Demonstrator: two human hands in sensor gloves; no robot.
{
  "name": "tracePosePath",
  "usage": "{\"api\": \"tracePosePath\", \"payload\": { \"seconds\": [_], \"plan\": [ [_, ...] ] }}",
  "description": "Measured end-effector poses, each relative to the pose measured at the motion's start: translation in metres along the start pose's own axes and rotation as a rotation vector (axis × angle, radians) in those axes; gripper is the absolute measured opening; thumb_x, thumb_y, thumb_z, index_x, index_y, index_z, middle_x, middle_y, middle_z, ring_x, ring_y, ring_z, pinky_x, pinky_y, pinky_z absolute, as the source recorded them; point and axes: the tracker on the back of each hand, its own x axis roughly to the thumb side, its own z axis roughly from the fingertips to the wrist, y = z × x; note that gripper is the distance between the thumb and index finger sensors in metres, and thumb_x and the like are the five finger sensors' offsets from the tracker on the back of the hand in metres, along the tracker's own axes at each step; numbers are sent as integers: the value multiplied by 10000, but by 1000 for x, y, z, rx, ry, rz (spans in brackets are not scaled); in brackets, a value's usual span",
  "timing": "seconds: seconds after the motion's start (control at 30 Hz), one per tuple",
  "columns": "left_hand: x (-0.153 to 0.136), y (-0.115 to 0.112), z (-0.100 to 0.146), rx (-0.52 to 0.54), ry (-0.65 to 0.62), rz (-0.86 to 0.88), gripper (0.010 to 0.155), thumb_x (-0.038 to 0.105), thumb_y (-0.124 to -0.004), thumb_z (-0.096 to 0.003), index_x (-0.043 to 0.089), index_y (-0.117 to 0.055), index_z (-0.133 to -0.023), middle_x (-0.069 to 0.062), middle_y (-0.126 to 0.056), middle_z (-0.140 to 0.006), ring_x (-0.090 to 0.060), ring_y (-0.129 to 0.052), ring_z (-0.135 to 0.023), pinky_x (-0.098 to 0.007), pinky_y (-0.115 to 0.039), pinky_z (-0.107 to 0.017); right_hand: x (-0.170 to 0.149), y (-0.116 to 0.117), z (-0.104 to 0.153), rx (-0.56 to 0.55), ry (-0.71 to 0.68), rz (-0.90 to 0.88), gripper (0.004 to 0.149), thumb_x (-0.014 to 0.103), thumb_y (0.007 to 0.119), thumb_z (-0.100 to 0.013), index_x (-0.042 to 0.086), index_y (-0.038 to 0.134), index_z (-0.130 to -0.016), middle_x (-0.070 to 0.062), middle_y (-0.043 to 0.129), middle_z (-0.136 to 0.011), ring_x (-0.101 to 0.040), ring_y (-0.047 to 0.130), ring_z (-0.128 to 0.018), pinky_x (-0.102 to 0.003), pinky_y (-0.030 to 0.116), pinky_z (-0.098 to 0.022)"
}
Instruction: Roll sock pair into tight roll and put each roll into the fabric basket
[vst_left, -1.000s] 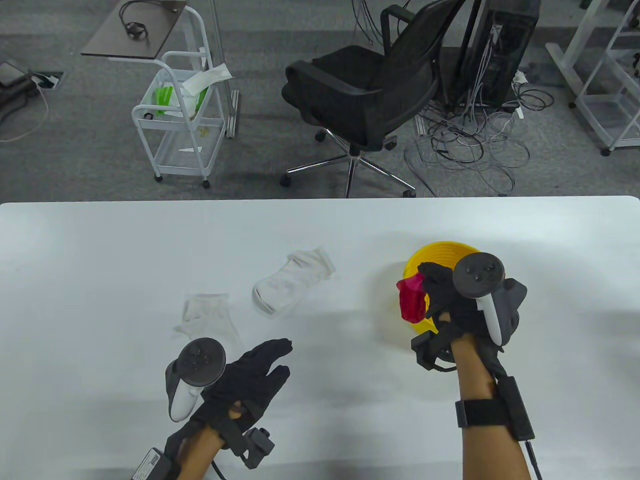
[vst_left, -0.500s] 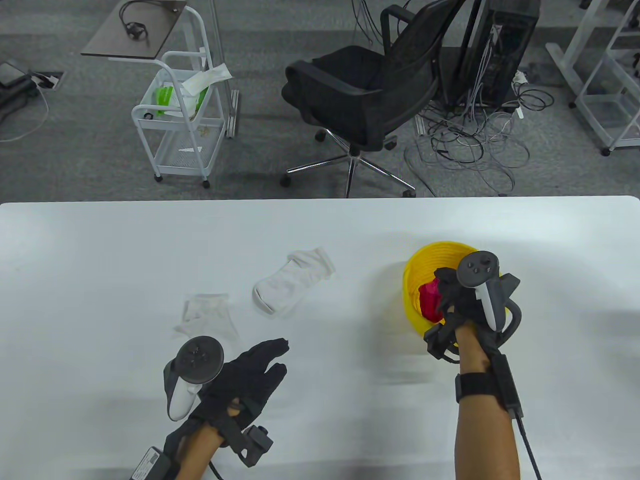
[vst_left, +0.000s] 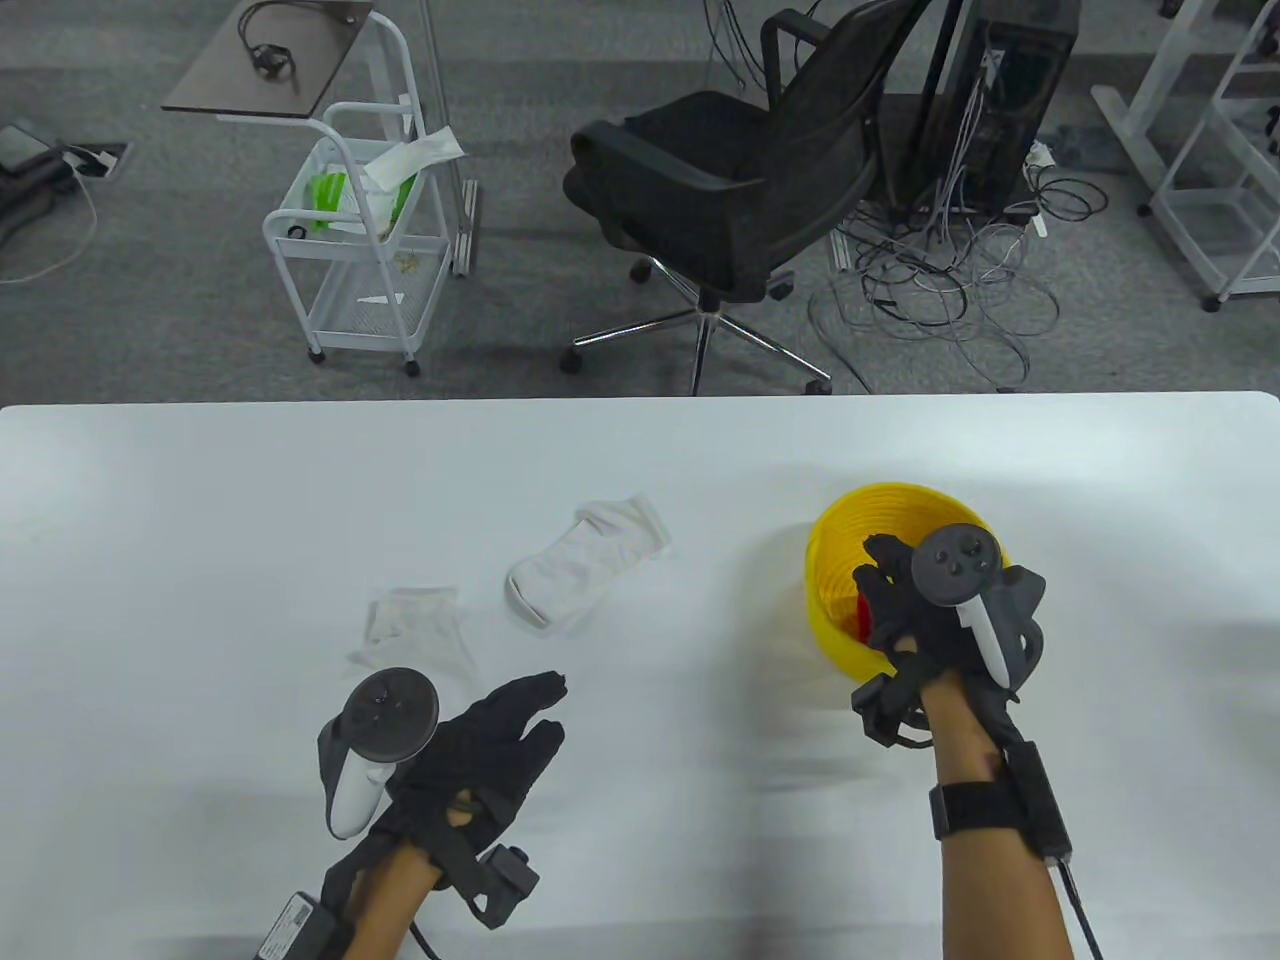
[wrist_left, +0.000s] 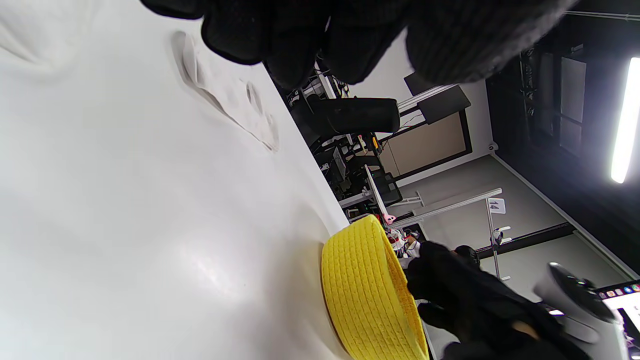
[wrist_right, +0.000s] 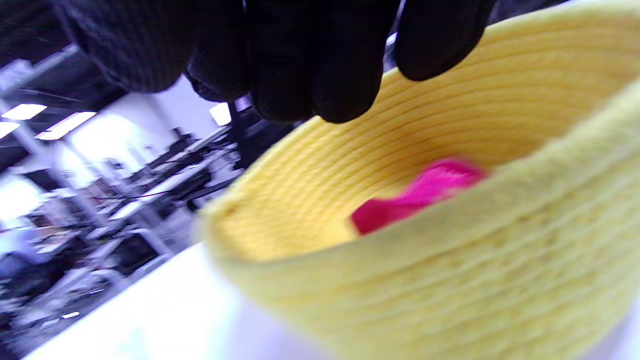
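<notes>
A yellow fabric basket (vst_left: 884, 495) (wrist_left: 367, 292) (wrist_right: 505, 235) stands on the white table at the right. A red sock roll (vst_left: 861, 613) (wrist_right: 422, 192) lies inside it, free of any grip. My right hand (vst_left: 882, 578) (wrist_left: 462, 295) hovers over the basket's near rim with loosely curled fingers (wrist_right: 305, 65) holding nothing. Two white socks lie flat left of centre, one (vst_left: 585, 565) farther back and one (vst_left: 415, 630) (wrist_left: 225, 95) nearer. My left hand (vst_left: 530, 705) rests flat on the table just right of the nearer sock, its fingers (wrist_left: 320, 40) straight.
The table's far edge (vst_left: 640, 400) runs across the middle of the table view. Beyond it stand a black office chair (vst_left: 740, 190), a white trolley (vst_left: 360, 250) and tangled cables (vst_left: 950, 290) on the floor.
My right hand carried the red roll from the basket's left rim into the basket and let it go, then drew back slightly. The left hand barely shifted.
</notes>
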Motion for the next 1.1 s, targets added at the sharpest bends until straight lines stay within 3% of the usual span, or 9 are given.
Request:
{"api": "tracePosePath", "payload": {
  "seconds": [0.27, 0.47, 0.63, 0.83, 1.0, 1.1],
  "plan": [
    [-1, 0, 1, 5, 15, -38, 671, 518, -757, -398, 267, -660, -1013, -72, -604, -1116, -360, -563, -1041, -540, -436, -732, 46, 10, 60, 135, -230, -183, 696, 616, 740, -393, 339, 605, -1016, -8, 657, -1107, -328, 685, -1032, -609, 584, -702],
    [-2, 1, 2, 35, 26, -67, 697, 546, -762, -390, 287, -636, -1024, -60, -552, -1140, -352, -521, -1061, -536, -409, -740, 71, 52, 101, 329, -321, -239, 835, 689, 694, -394, 338, 388, -1087, -27, 473, -1179, -387, 539, -1088, -646, 524, -709],
    [-5, 3, 1, 37, 46, -88, 725, 573, -758, -386, 332, -570, -1043, -32, -482, -1164, -339, -481, -1075, -533, -378, -747, 76, 80, 115, 395, -344, -210, 894, 730, 667, -385, 340, 289, -1094, -38, 379, -1199, -410, 452, -1108, -658, 497, -713],
    [-14, 17, -2, 97, 93, -87, 758, 552, -747, -391, 276, -505, -1055, -5, -366, -1184, -323, -385, -1103, -539, -315, -756, 61, 109, 116, 523, -332, -189, 959, 779, 625, -376, 352, 127, -1075, -50, 218, -1207, -442, 313, -1119, -686, 428, -717],
    [-27, 51, -7, 205, 154, -90, 722, 509, -727, -408, 263, -510, -1052, -7, -378, -1181, -321, -395, -1102, -530, -340, -763, 54, 108, 111, 500, -308, -168, 973, 790, 610, -376, 334, 95, -1064, -55, 206, -1202, -442, 300, -1116, -681, 427, -716],
    [-44, 80, -10, 322, 202, -122, 697, 482, -725, -413, 259, -533, -1044, -12, -409, -1173, -320, -432, -1089, -518, -387, -757, 56, 106, 113, 515, -306, -231, 966, 780, 616, -381, 327, 109, -1067, -60, 224, -1200, -445, 308, -1112, -677, 431, -715]
  ]
}}
